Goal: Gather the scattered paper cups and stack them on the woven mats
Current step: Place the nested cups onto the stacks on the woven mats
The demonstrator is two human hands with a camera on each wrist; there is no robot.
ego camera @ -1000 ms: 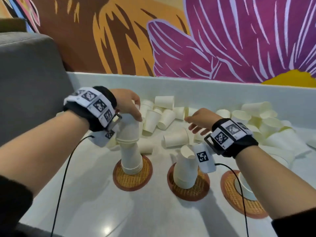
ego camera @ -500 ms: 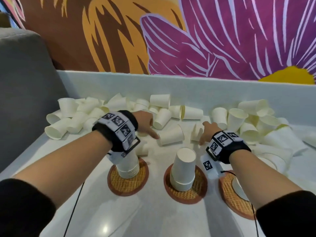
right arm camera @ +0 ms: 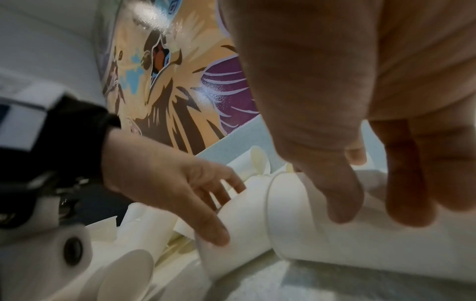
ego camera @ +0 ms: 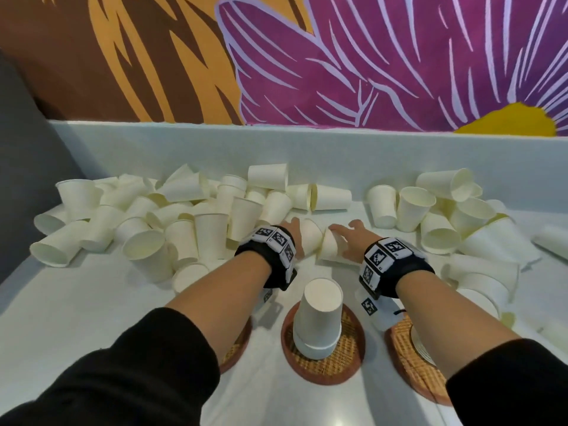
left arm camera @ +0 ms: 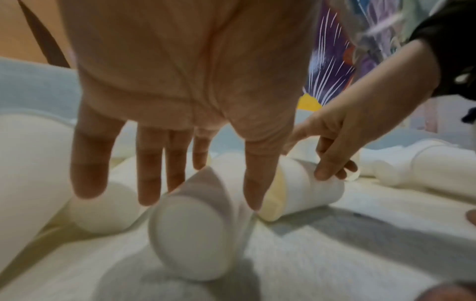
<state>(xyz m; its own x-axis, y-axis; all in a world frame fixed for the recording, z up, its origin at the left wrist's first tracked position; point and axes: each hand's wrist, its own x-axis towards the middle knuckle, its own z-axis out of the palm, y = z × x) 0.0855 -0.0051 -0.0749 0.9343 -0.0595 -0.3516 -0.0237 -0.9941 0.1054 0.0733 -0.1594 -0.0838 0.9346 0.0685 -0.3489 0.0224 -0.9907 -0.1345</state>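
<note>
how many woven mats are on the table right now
3. The left mat is mostly hidden under the left forearm; the middle mat carries an upside-down cup stack; the right mat lies partly under the right forearm. More could be hidden, but none shows.

A painted mural (ego camera: 368, 56) rises behind a white ledge (ego camera: 123, 149), grey upholstery (ego camera: 24, 179) at left.
</note>
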